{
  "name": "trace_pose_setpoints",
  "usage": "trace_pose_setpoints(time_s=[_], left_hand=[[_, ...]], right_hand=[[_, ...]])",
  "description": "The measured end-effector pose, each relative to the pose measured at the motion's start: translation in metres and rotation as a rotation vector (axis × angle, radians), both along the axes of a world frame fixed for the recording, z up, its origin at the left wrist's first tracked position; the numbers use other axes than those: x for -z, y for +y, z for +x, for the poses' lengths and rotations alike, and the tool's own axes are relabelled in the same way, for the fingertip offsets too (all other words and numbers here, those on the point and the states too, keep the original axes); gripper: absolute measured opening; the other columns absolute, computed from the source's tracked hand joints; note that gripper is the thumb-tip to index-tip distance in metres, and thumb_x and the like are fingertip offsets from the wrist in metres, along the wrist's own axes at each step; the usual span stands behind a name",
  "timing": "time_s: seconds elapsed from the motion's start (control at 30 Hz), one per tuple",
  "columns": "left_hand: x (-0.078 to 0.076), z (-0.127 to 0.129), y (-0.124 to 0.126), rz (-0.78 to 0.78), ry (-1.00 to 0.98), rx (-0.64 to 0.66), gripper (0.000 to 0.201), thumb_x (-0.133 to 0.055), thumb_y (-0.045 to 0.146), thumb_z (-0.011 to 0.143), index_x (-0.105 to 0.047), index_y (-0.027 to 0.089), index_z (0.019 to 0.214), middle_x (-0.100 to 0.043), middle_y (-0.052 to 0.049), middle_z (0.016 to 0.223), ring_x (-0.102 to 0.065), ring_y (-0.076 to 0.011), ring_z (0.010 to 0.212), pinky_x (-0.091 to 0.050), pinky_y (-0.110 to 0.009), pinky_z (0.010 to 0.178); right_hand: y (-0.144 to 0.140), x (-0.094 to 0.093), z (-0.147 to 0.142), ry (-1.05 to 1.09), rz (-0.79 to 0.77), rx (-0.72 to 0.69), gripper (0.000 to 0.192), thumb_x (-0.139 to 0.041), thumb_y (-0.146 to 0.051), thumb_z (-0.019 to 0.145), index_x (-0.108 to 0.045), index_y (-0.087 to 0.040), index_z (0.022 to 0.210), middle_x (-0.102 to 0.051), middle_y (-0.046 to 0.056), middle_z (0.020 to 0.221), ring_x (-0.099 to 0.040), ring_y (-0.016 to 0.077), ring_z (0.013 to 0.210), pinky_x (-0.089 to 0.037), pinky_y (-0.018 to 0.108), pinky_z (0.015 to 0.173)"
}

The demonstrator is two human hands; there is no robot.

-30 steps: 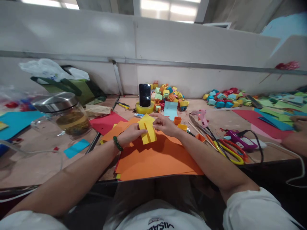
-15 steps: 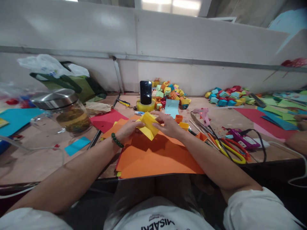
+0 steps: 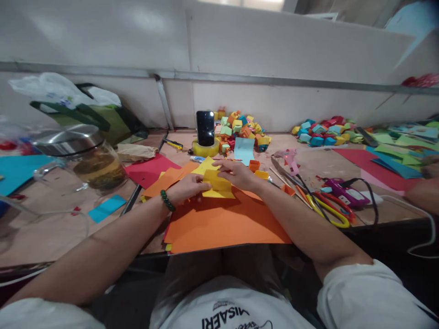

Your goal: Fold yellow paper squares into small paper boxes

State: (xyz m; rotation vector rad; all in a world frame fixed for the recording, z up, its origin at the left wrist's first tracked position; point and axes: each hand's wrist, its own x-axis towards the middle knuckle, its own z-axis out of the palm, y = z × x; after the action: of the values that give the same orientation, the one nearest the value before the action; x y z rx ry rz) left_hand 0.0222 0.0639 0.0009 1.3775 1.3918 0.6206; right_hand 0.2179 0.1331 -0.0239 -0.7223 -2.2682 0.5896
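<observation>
A creased piece of yellow paper (image 3: 218, 185) is held between my two hands, above a stack of orange paper sheets (image 3: 226, 224). My left hand (image 3: 188, 187), with a green bead bracelet at the wrist, pinches its left edge between thumb and fingers. From the right, my right hand (image 3: 238, 174) grips its upper right part, the fingers bent over the top. Some of the fingertips are hidden behind the paper. Just beyond my right hand lie small folded boxes, one of them an orange box (image 3: 254, 165).
A phone (image 3: 205, 128) stands in a yellow tape roll (image 3: 206, 148). Behind it are heaped colourful paper boxes (image 3: 240, 128). On the left stands a glass jar (image 3: 99, 167); on the right lie a pink glue gun (image 3: 288, 160) and scissors (image 3: 334, 219). Another person's arm (image 3: 423, 192) rests far right.
The yellow paper has turned from a pointed, diamond-like pose to a flatter, squarer one. My right hand's fingers have moved over its top edge. The view has shifted slightly.
</observation>
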Motion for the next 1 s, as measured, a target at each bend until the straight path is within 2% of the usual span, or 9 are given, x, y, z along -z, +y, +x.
trace_pose_setpoints(time_s=[0.17,0.27,0.37,0.43,0.57,0.67,0.8,0.9,1.0], left_hand=[[0.004,-0.003,0.007,0.024,-0.127,-0.158,0.021,-0.069,0.032,0.071,-0.061,0.013,0.078,-0.065,-0.001,0.057,-0.052,-0.0069,0.037,-0.031,-0.016,0.037],[0.002,-0.001,0.007,-0.019,-0.179,-0.219,0.026,-0.071,0.034,0.07,-0.061,0.013,0.082,-0.067,-0.003,0.061,-0.055,-0.0084,0.04,-0.035,-0.017,0.039],[-0.003,0.0,0.002,-0.071,-0.085,-0.119,0.028,-0.069,0.04,0.072,-0.06,0.014,0.078,-0.066,-0.004,0.061,-0.055,-0.011,0.042,-0.037,-0.02,0.041],[-0.006,-0.001,-0.002,0.063,0.103,-0.101,0.027,-0.067,0.041,0.075,-0.06,0.016,0.079,-0.064,-0.003,0.061,-0.054,-0.0125,0.046,-0.039,-0.022,0.043],[-0.009,-0.006,-0.006,0.655,0.491,-0.185,0.019,-0.057,0.031,0.08,-0.062,0.018,0.093,-0.066,-0.003,0.076,-0.059,-0.0164,0.068,-0.045,-0.026,0.062],[-0.004,-0.006,-0.009,0.807,0.597,0.038,0.019,-0.051,0.022,0.079,-0.067,0.019,0.088,-0.069,-0.005,0.084,-0.06,-0.0179,0.077,-0.045,-0.027,0.072],[0.002,-0.003,-0.014,0.727,0.722,0.359,0.027,-0.049,0.017,0.078,-0.074,0.022,0.088,-0.073,-0.005,0.095,-0.063,-0.0198,0.085,-0.046,-0.029,0.078],[0.003,-0.001,-0.017,0.722,0.817,0.47,0.032,-0.046,0.018,0.082,-0.076,0.024,0.092,-0.072,-0.006,0.102,-0.064,-0.0213,0.09,-0.046,-0.03,0.077],[0.001,0.0,-0.019,0.734,0.894,0.537,0.032,-0.046,0.017,0.083,-0.076,0.024,0.093,-0.069,-0.008,0.102,-0.063,-0.0213,0.091,-0.046,-0.029,0.073]], right_hand=[[-0.012,-0.012,0.005,0.119,0.342,0.086,0.026,-0.065,-0.043,0.084,-0.063,-0.019,0.093,-0.065,0.007,0.088,-0.059,0.0195,0.085,-0.048,0.034,0.08],[-0.019,-0.017,0.005,0.013,0.348,-0.034,0.025,-0.07,-0.042,0.081,-0.064,-0.02,0.091,-0.067,0.007,0.089,-0.06,0.02,0.085,-0.048,0.033,0.08],[-0.015,-0.011,0.001,-0.117,0.23,-0.078,0.009,-0.062,-0.024,0.086,-0.068,-0.021,0.093,-0.07,0.005,0.091,-0.062,0.0189,0.088,-0.048,0.032,0.082],[-0.01,-0.006,-0.001,-0.176,0.107,-0.098,0.012,-0.059,-0.017,0.086,-0.069,-0.021,0.09,-0.07,0.004,0.089,-0.062,0.0175,0.086,-0.047,0.031,0.081],[-0.004,-0.004,0.001,-0.284,-0.096,-0.166,0.012,-0.059,-0.019,0.085,-0.071,-0.019,0.082,-0.068,0.002,0.082,-0.061,0.0166,0.081,-0.047,0.029,0.077],[-0.004,-0.007,0.002,-0.337,-0.192,-0.165,0.01,-0.062,-0.019,0.082,-0.071,-0.019,0.086,-0.068,0.001,0.083,-0.061,0.0165,0.081,-0.047,0.029,0.076],[-0.006,-0.012,0.004,-0.355,-0.256,-0.113,0.019,-0.068,-0.023,0.077,-0.069,-0.019,0.095,-0.069,0.003,0.093,-0.062,0.0169,0.085,-0.047,0.028,0.076],[-0.008,-0.014,0.002,-0.427,-0.277,-0.034,0.016,-0.066,-0.031,0.078,-0.068,-0.018,0.088,-0.069,0.003,0.089,-0.062,0.0174,0.082,-0.045,0.027,0.071],[-0.012,-0.012,-0.002,-0.516,-0.246,0.164,0.03,-0.072,-0.042,0.072,-0.066,-0.019,0.09,-0.068,0.004,0.09,-0.061,0.0205,0.083,-0.043,0.028,0.067]])
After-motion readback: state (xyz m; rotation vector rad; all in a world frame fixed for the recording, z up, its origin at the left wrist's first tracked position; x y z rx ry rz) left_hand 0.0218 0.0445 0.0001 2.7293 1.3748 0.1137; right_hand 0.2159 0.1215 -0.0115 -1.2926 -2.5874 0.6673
